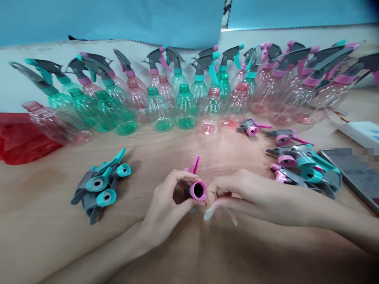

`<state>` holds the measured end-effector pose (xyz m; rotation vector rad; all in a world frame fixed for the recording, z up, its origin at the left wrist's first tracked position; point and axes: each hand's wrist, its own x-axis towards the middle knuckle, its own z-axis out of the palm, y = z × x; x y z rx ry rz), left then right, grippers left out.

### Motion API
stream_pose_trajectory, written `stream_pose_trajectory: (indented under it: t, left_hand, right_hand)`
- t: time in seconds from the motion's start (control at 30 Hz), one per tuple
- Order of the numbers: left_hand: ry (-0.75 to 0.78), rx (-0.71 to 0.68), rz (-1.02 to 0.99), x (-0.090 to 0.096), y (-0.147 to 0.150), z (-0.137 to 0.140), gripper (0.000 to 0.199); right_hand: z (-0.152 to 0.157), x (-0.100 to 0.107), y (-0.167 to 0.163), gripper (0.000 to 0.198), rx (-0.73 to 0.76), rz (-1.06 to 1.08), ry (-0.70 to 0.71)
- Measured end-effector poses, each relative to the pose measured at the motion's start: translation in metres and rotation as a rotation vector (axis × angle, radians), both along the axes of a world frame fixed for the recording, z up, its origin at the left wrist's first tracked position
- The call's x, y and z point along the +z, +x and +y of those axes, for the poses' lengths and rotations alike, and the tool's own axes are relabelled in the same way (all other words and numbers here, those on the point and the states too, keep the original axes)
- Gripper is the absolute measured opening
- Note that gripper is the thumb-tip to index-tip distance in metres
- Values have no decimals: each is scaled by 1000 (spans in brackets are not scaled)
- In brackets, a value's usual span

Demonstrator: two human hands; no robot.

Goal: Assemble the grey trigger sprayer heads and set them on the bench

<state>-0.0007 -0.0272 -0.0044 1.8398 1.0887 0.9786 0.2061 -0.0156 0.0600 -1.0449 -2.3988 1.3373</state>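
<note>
Between thumb and fingers, my left hand (166, 207) grips a spray trigger head (197, 190) with a pink collar and pink lever. The collar's dark round opening faces me. My right hand (239, 195) is close beside the collar, its fingertips pinched together and blurred; whether a small part is between them I cannot make out. To the left lies a cluster of grey and turquoise trigger heads (99, 184). Several more trigger heads (304, 165), pink and turquoise, lie on the right.
Behind my hands stand several open green bottles (185, 106) and pink bottles (209, 112). Bottles with spray heads fitted (274, 85) line the wall. A red plastic bag (26, 138) is at far left, a phone (355, 173) and a white box (363, 132) at right.
</note>
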Motion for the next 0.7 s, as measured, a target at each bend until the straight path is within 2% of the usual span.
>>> stream_pose_trajectory:
  t: [0.1, 0.2, 0.37, 0.53, 0.63, 0.7]
  left_hand:
    - [-4, -11, 13, 1, -1, 0, 34]
    - [0, -26, 29, 2, -1, -1, 29]
    - [11, -42, -19, 2, -2, -2, 28]
    - [171, 42, 93, 5, -3, -1, 32]
    - [227, 60, 157, 7, -3, -1, 34]
    - [239, 59, 166, 7, -3, -2, 34]
  right_hand:
    - [-1, 0, 3, 19, -142, 3, 203]
    - [-3, -5, 2, 14, -214, 57, 414]
    - [-9, -22, -7, 13, -127, 123, 715]
    - [-8, -33, -9, 17, -97, 174, 1024]
    - [-7, -36, -10, 17, -109, 191, 1120]
    - [-8, -37, -11, 18, -106, 203, 1075]
